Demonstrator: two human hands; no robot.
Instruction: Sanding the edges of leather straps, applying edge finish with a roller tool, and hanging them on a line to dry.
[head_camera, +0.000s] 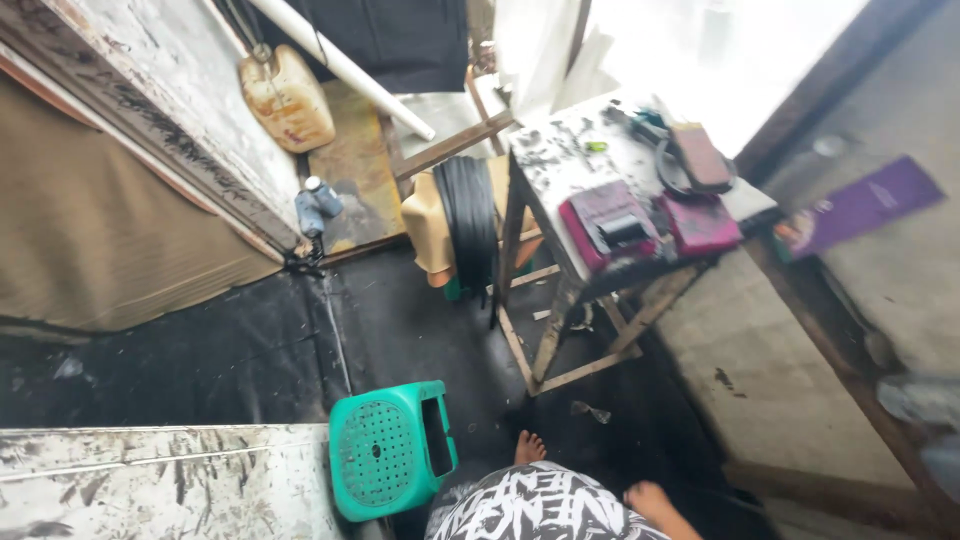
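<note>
Green plastic stool (388, 450), perforated on its seat, is standing on the dark floor (250, 350) at the bottom of the head view, just beside the wearer's leg and touching the edge of a scuffed white board (160, 480) that is lying to its left. A person in black-and-white patterned shorts (535, 510) is standing over it, one bare foot (528, 447) planted on the floor just right of the stool. Neither of the hands is showing clearly, so it is not possible to tell whether they are spread, pressed together or pinching anything; a skin-coloured shape (652, 500) at the lower edge is too blurred to be read as a hand or a foot.

Beyond the stool, well apart from it, a paint-smeared wooden worktop (545, 165) on crossed legs is carrying a maroon boxy device (610, 225), a second maroon case (698, 225) just beside it and a brownish pad (703, 155) behind them. A black coil (470, 215) is hanging against the worktop's left side, in front of a tan object (425, 220). Farther back, a stained cream jerrycan (288, 98) is leaning against the wall near a white pipe (340, 62) that is running diagonally, and two small blue-grey bottles (315, 205) are sitting at the foot of the wall. A purple sheet (865, 205) is lying on the pale ground to the right.
</note>
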